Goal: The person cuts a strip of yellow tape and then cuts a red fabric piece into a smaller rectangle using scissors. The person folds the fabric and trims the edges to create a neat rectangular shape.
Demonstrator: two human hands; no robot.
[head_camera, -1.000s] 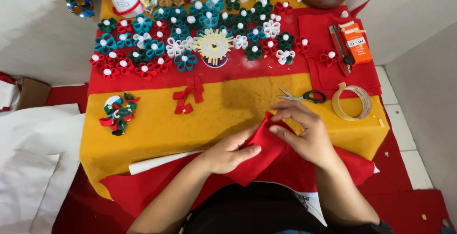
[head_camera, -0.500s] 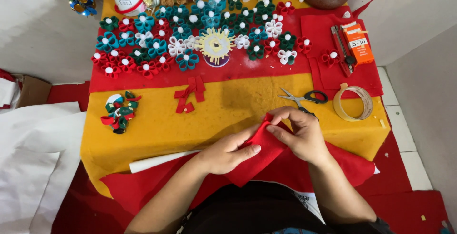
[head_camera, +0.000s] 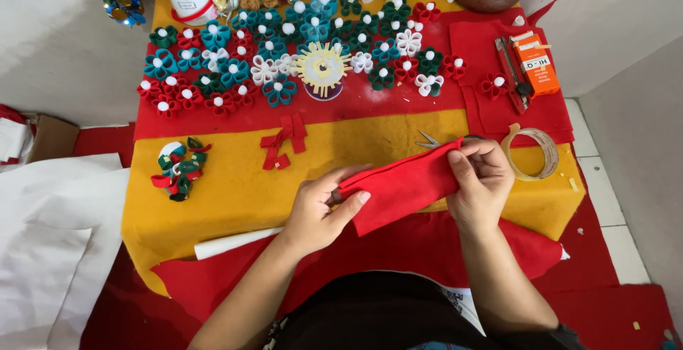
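Red felt strip (head_camera: 402,186) hangs folded over the yellow mat (head_camera: 235,193), pinched shut between left hand (head_camera: 320,211) and right hand (head_camera: 480,179), uncut, with scissors (head_camera: 430,140) lying untouched behind it.

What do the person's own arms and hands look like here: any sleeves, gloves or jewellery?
Both forearms are bare to the elbow with no sleeves showing. The left hand and right hand wear no gloves; no rings, watch or bracelets are visible. Fingernails look short and unpainted.
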